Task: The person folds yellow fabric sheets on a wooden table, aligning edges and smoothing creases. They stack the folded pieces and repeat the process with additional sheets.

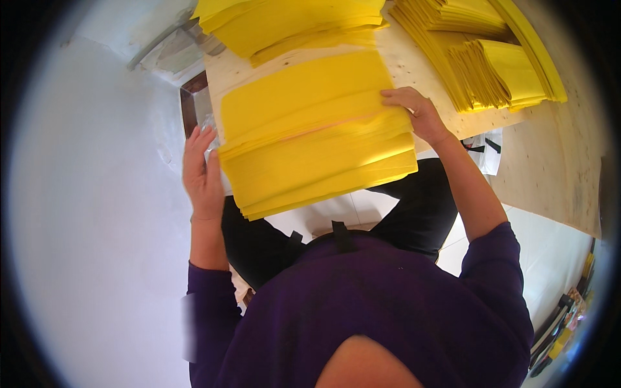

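Note:
A stack of yellow fabric sheets (315, 140) lies before me, its near part hanging past the wooden table's front edge above my lap. A thin pinkish line runs across the middle of the stack. At its right edge, my right hand (421, 114) rests with fingers on the upper layers and the thumb side hidden; whether it grips them cannot be told. My left hand (200, 172) is raised beside the left edge, its fingers apart and nothing visible in it.
Another yellow pile (296, 24) sits farther back on the wooden table (422, 82). Folded yellow bundles (490, 72) lie at the far right. A pale wall (97, 194) rises close on my left. Below the table's right part is a white bag (491, 153).

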Demonstrator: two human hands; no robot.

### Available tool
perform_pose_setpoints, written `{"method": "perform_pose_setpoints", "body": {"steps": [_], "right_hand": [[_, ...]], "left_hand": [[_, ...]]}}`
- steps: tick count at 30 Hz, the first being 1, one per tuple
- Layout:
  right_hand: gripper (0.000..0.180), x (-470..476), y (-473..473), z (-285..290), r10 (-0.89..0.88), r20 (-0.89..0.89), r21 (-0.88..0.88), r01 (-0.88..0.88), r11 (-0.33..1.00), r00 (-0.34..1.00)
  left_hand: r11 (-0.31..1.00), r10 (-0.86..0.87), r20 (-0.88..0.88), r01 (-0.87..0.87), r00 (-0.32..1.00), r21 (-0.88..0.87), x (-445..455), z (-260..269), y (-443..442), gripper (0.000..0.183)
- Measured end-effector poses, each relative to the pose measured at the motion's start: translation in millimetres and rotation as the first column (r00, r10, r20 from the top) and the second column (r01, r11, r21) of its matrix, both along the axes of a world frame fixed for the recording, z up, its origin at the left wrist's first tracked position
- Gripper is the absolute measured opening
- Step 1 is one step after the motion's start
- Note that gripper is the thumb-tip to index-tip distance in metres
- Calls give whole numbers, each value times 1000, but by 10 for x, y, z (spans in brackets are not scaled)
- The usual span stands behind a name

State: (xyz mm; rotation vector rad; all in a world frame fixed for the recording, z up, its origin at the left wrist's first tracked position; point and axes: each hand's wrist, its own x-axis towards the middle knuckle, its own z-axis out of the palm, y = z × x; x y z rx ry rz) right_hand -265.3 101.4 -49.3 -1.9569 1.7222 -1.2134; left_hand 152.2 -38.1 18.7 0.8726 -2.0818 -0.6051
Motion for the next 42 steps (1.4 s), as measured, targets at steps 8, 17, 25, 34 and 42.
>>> {"method": "perform_pose_setpoints", "body": {"steps": [8,17,25,34,42], "right_hand": [[26,16,3,-21,8,43,-33,-7,999,999],[34,-41,89,28,-21,-57,1,21,1000,998],[29,100,152,336,-223,24,-90,224,970,974],[59,1485,-487,552,-116,-216,52,130,990,969],[71,1862,-632,422,-95,-461,357,283,890,882]], "left_hand": [[996,33,501,16,865,-93,-835,-286,337,53],[998,24,551,8,834,-55,-836,-586,413,56],[997,31,564,14,825,-75,-841,-628,410,56],[996,41,572,13,819,-90,-850,-661,421,57],[994,55,550,7,833,-110,-828,-699,415,56]]}}
